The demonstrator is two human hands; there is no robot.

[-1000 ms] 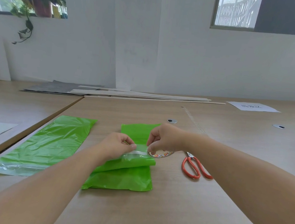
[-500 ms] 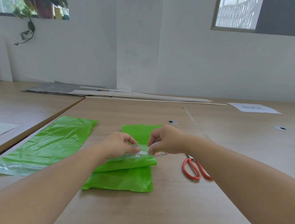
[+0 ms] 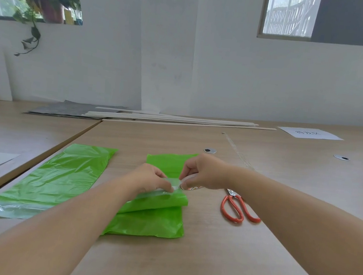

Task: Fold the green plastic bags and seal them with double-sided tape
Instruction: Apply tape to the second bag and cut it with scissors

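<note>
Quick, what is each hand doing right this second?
Left hand: closed, pinching the tape strip onto the folded green bag.
Right hand: closed, pinching the strip's other end.

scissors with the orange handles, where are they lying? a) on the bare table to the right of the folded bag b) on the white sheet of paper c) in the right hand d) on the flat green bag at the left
a: the scissors lie on the bare table, right of the folded green bag and apart from it, with the right hand not touching them.

Bright green folded bag (image 3: 149, 222), green flat bag (image 3: 61, 179), orange-handled scissors (image 3: 236, 207), pale wood-grain table (image 3: 206, 266)
</note>
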